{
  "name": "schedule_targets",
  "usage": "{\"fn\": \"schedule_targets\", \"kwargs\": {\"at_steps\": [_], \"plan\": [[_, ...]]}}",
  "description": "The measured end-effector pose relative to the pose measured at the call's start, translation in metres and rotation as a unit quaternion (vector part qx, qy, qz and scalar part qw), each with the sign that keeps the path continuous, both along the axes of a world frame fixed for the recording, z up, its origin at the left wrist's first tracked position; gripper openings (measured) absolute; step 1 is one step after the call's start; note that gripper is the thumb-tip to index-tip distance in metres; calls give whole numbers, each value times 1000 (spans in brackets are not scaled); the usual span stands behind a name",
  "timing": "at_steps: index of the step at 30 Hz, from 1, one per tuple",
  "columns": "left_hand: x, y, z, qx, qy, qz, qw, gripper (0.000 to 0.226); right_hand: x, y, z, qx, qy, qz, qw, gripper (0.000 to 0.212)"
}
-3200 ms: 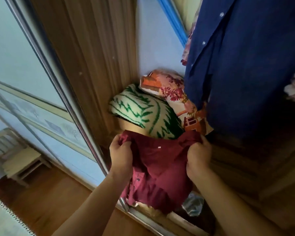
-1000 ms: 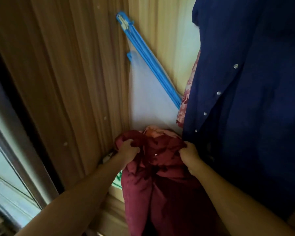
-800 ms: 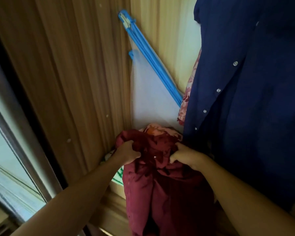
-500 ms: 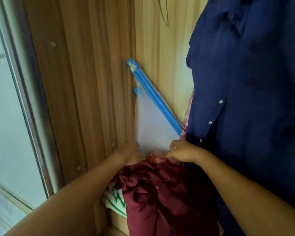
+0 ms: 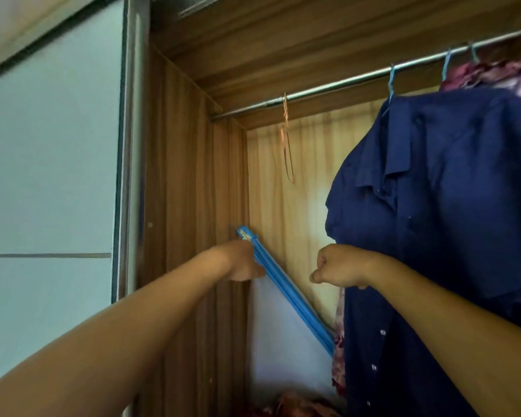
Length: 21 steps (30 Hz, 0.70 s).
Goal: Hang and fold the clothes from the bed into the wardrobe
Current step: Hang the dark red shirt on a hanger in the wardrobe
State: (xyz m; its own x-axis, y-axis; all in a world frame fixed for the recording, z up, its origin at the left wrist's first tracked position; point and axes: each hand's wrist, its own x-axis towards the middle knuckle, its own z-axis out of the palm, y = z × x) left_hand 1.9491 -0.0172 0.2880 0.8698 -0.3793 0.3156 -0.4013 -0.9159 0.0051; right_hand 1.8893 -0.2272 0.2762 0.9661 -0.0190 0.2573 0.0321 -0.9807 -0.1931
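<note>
I look into the wardrobe's hanging space. My left hand [image 5: 243,262] is raised against the blue strip [image 5: 295,302] of a pale translucent bag [image 5: 280,341] that leans in the back left corner; its fingers are hidden. My right hand [image 5: 336,267] is curled into a fist in the air with nothing in it, just left of a navy shirt [image 5: 439,236]. That shirt hangs from a blue hanger [image 5: 390,85] on the metal rail [image 5: 328,88]. A bit of reddish fabric [image 5: 286,406] on the pile shows at the bottom edge.
A floral garment [image 5: 494,74] hangs behind the navy shirt. A thin orange loop [image 5: 286,139] dangles from the rail. The wooden side wall [image 5: 193,206] and a pale sliding door [image 5: 51,176] stand to the left. The rail is bare between the loop and the shirt.
Both hands have let go of the maroon garment, left on the pile below, and have risen. The view has tilted up to the rail.
</note>
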Motion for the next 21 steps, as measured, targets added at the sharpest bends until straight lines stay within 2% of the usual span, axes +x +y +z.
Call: {"fn": "schedule_targets", "kwargs": {"at_steps": [3, 6, 8, 10, 11, 13, 15, 18, 21], "plan": [[-12, 7, 42, -6, -28, 10, 1000, 42, -10, 1, 28, -26, -24, -30, 999, 29], [-20, 15, 75, -45, -37, -7, 998, 31, -21, 1, 51, -20, -81, -41, 996, 32], [-25, 22, 94, -172, -38, -55, 983, 28, -28, 0, 62, -17, -134, -41, 990, 31], [-31, 23, 110, -330, -49, -118, 935, 27, -35, 1, 70, -1, -172, -44, 984, 28], [-34, 21, 115, -401, -39, -149, 903, 25, -37, 2, 73, 28, -187, -35, 981, 28], [-39, 15, 123, -503, 21, -203, 840, 24, -42, 11, 81, 149, -220, 6, 964, 31], [-37, 10, 129, -551, 64, -231, 800, 35, -46, 26, 91, 303, -242, 60, 920, 39], [-25, 5, 134, -594, 56, -231, 769, 38, -47, 51, 113, 429, -243, 118, 862, 60], [-14, 1, 133, -618, 63, -204, 756, 41, -42, 71, 133, 463, -234, 136, 844, 68]]}}
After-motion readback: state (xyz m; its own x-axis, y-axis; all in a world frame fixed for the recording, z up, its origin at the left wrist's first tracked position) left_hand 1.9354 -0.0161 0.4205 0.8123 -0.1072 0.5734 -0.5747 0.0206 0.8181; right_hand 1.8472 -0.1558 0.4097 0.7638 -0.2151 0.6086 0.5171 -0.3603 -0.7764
